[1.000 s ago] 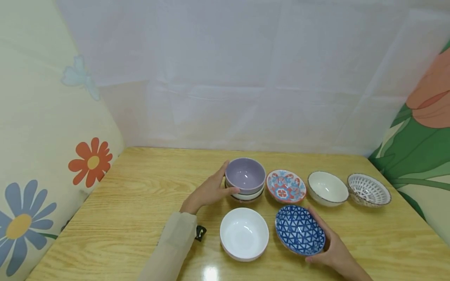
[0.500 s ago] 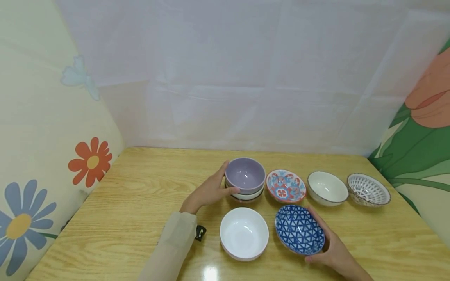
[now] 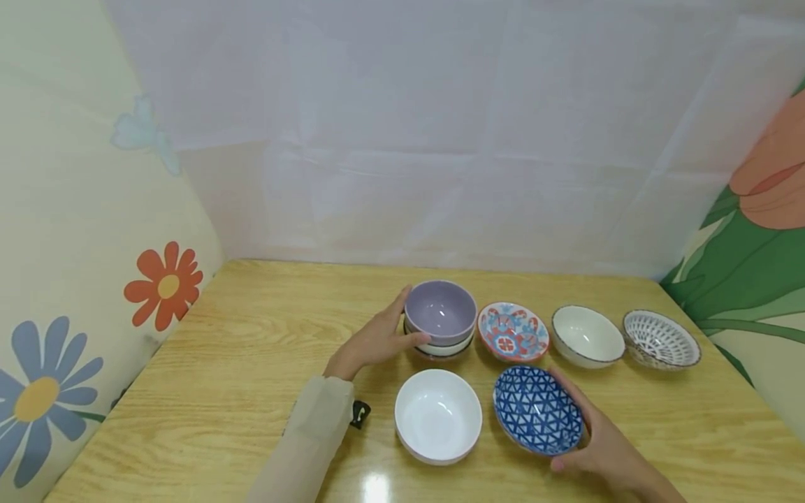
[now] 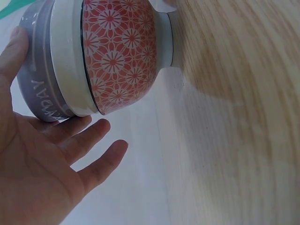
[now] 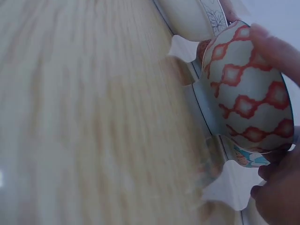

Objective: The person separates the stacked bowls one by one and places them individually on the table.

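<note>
My left hand [image 3: 377, 340] holds the left side of a purple bowl [image 3: 440, 311], with the thumb at its front. This bowl tops a stack: under it sit a white bowl [image 4: 68, 56] and a red flower-patterned bowl [image 4: 119, 51], whose foot rests on the table. In the left wrist view some of the fingers are spread off the stack. At the front right, my right hand [image 3: 597, 447] grips a bowl with a blue-and-white triangle pattern inside [image 3: 537, 411], thumb and fingers on its right side. Its outside is white with red diamonds in the right wrist view; its foot is on the table.
A white bowl [image 3: 438, 417] stands between my forearms. Behind the blue bowl are a red-and-blue patterned bowl [image 3: 513, 332], a cream bowl [image 3: 588, 337] and a dark-dashed bowl [image 3: 660, 340]. A black buckle [image 3: 360, 414] shows by my left sleeve. A white cloth [image 3: 402, 140] hangs behind the table.
The right hand's thumb and wrist have shifted very slightly rightward around the blue bowl. The left hand and the bowls keep their places.
</note>
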Demonstrator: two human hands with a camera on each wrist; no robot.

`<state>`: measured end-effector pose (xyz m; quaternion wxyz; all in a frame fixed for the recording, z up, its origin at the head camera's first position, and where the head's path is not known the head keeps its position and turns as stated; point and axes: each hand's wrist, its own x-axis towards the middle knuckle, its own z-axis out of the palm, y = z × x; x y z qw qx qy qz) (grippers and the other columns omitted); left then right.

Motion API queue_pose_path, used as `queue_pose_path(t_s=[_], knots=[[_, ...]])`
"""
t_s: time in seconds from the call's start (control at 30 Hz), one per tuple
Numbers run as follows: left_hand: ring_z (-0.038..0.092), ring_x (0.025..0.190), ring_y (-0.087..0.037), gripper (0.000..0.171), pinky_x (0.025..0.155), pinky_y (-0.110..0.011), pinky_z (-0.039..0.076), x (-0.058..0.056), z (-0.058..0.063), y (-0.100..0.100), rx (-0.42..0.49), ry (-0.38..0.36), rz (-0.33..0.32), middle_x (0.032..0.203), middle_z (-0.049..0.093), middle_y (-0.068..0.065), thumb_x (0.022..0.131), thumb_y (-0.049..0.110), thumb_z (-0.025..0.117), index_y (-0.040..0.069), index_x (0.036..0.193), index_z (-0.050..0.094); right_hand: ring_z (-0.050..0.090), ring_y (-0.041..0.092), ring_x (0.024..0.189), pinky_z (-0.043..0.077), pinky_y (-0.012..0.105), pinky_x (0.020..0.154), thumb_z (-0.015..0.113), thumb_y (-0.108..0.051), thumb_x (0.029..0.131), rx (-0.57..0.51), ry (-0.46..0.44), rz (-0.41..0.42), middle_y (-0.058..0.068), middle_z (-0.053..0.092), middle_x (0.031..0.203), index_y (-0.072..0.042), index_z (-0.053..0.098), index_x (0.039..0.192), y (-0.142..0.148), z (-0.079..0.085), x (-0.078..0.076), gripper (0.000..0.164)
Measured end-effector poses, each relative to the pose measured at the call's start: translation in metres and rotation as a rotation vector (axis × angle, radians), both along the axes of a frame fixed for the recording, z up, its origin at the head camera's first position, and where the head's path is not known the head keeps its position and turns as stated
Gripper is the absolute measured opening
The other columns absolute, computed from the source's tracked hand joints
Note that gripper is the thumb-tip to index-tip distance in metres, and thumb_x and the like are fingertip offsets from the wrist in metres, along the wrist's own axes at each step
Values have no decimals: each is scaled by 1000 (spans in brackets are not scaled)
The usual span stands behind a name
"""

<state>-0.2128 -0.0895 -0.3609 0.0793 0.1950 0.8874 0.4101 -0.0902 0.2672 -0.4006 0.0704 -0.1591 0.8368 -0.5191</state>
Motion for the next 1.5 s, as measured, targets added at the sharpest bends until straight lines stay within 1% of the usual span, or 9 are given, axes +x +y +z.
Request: queue_pose_path(t_s=[0.2, 0.27, 0.37, 0.43, 0.5, 0.77, 0.93, 1.2, 1.5], knots=[[21, 145, -31, 100, 115, -51, 23, 2, 2, 0, 8, 7, -5, 159, 15, -13, 85, 44, 69, 12, 155, 4, 33, -16, 122, 42, 17, 93, 82, 0, 65, 13, 121, 49, -21, 25, 152, -12, 17, 153, 2, 5, -5, 111], [21, 144, -32, 100, 115, -51, 23, 2, 2, 0, 10, 7, -7, 159, 15, -13, 85, 44, 69, 12, 155, 4, 36, 2, 132, 44, 19, 92, 82, -3, 68, 38, 117, 45, -20, 22, 153, -15, 17, 154, 1, 9, -7, 109], [21, 144, -32, 100, 115, -51, 23, 2, 2, -1, 10, 8, -8, 159, 15, -13, 85, 45, 68, 12, 155, 4, 27, 36, 139, 44, 45, 100, 80, -7, 72, 57, 102, 41, -12, 18, 156, -20, 15, 154, -1, 19, -11, 105], [22, 144, -32, 100, 115, -52, 24, 1, 1, -1, 9, 8, -7, 159, 16, -13, 85, 46, 68, 12, 155, 4, 13, 55, 135, 36, 61, 100, 79, -8, 73, 62, 110, 49, 3, 13, 160, -20, 14, 154, -3, 25, -16, 104], [22, 144, -33, 100, 115, -52, 24, 1, 1, -1, 6, 6, -6, 159, 16, -13, 85, 46, 68, 13, 155, 4, 8, 56, 135, 25, 74, 96, 78, -8, 73, 62, 119, 56, 11, 11, 160, -20, 12, 155, -4, 30, -21, 105], [21, 144, -31, 101, 115, -51, 23, 1, 1, -1, -4, -1, -5, 159, 15, -11, 85, 48, 68, 14, 155, 3, 4, 52, 140, 13, 77, 99, 78, -8, 73, 67, 112, 72, 18, 9, 159, -26, 14, 154, -15, 45, -42, 104], [22, 144, -31, 101, 115, -52, 24, 1, 0, -1, -8, 0, -5, 159, 15, -11, 84, 49, 67, 14, 155, 3, 8, 52, 140, 15, 76, 101, 78, -9, 72, 89, 146, 75, 19, 14, 158, -26, 14, 154, -23, 51, -54, 105], [21, 145, -29, 101, 116, -50, 23, 1, 2, -1, -9, -9, 0, 159, 15, -10, 84, 48, 68, 16, 155, 2, 14, 49, 141, 19, 73, 102, 81, -10, 71, 76, 155, 82, 19, 12, 159, -13, 12, 154, -37, 61, -78, 109], [20, 145, -30, 100, 116, -50, 23, 1, 2, -1, 1, 3, -10, 159, 14, -11, 85, 47, 67, 13, 155, 4, 10, 43, 144, 16, 73, 104, 82, -21, 71, 116, 96, 41, 10, 13, 160, -24, 12, 154, -49, 69, -99, 109]])
